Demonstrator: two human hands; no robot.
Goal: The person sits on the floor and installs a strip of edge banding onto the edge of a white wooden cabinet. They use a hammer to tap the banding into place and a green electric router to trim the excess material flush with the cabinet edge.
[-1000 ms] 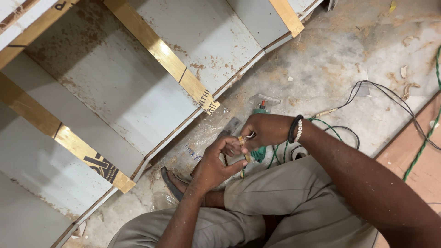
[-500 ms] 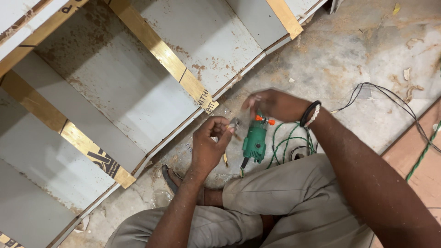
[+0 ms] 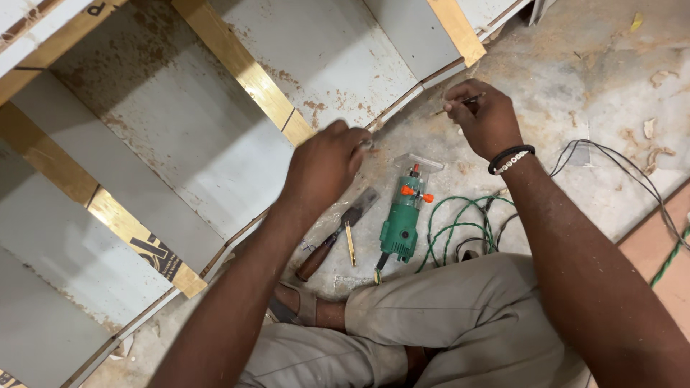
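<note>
My left hand (image 3: pixel 325 164) is closed and reaches toward the edge of the grey shelf unit (image 3: pixel 180 136), near a brass-coloured edge strip (image 3: pixel 248 72); it seems to pinch something small that I cannot make out. Farther off over the dusty floor, my right hand (image 3: pixel 483 115) grips a thin pencil-like stick (image 3: pixel 460 104). Between my arms lies a green trimmer router (image 3: pixel 404 215) with orange knobs. Beside it rest a wooden-handled chisel (image 3: pixel 334 237) and a short yellow strip (image 3: pixel 350 243).
A green cable (image 3: pixel 460 223) coils by the router, and a black cable (image 3: pixel 618 162) runs off to the right. Wood shavings litter the concrete floor (image 3: pixel 575 65). My folded legs in grey trousers (image 3: pixel 445 316) fill the near side. A reddish board (image 3: pixel 668 251) lies right.
My hands have separated from in front of my lap. The left moved up-left to the shelf edge, the right moved up and away with the stick. The router is now uncovered.
</note>
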